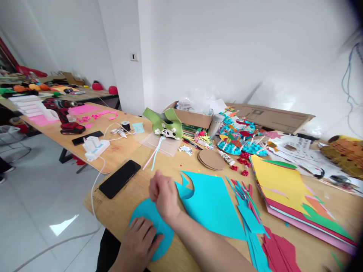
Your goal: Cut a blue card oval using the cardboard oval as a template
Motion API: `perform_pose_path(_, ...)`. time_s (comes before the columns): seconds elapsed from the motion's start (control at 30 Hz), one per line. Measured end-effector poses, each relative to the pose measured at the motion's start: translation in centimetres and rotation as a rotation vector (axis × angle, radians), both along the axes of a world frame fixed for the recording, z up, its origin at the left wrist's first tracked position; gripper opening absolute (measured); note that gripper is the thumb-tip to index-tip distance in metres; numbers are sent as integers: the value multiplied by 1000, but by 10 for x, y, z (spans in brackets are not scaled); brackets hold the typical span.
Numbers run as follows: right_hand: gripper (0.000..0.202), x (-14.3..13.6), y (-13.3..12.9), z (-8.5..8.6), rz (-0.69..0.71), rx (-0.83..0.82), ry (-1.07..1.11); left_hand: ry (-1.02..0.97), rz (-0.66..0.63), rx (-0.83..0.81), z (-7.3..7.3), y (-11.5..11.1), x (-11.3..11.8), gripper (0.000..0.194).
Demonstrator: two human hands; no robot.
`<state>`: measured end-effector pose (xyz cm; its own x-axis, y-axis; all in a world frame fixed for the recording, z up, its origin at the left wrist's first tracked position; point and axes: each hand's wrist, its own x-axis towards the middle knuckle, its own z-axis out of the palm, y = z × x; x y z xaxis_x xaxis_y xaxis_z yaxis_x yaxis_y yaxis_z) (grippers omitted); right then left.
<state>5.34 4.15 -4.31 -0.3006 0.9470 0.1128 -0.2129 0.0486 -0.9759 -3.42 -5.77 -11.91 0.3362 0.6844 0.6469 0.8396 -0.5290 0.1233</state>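
A round piece of blue paper (167, 241) lies at the table's front edge. My left hand (140, 240) rests on it, fingers spread over the paper and pressing it down. Above the disc's far edge is my right hand (163, 194), its fingers curled closed; whatever they may hold is hidden. To the right lies a larger blue sheet (212, 204) with a curved cut-out and a pointed offcut at its upper left corner. Part of the disc is covered by my right wrist and left fingers.
A black phone (120, 178) lies to the left, near a white power strip (96, 147) and a red drill (62, 115). Paper strips (249, 211) and a stack of coloured paper (283, 181) lie right. Cardboard discs (211, 159) and a green panda item (164, 122) are behind.
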Motion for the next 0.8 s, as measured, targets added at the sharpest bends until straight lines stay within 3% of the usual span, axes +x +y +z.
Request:
perform_pose_path(0.13, 51, -14, -10, -54, 48, -31, -169, -33, -10, 10, -5, -5, -3, 14)
perform_pose_path(0.2, 51, -14, -8, -66, 70, -86, -143, -57, -23, 19, -6, -8, -6, 13)
perform_pose_path(0.33, 54, -10, 5, -56, 117, -226, -25, -93, -46, 79, -6, -12, -9, 12)
perform_pose_path(0.47, 53, -3, 11, -45, 131, -252, 123, -111, -47, 87, -2, -11, -10, 14)
perform_pose_path(0.67, 54, 1, 7, -56, 138, -240, 79, -94, -67, 153, 2, -7, -14, 12)
perform_pose_path(0.8, 54, 1, 7, -59, 169, -205, 72, -51, -39, 195, -7, -4, -17, 17)
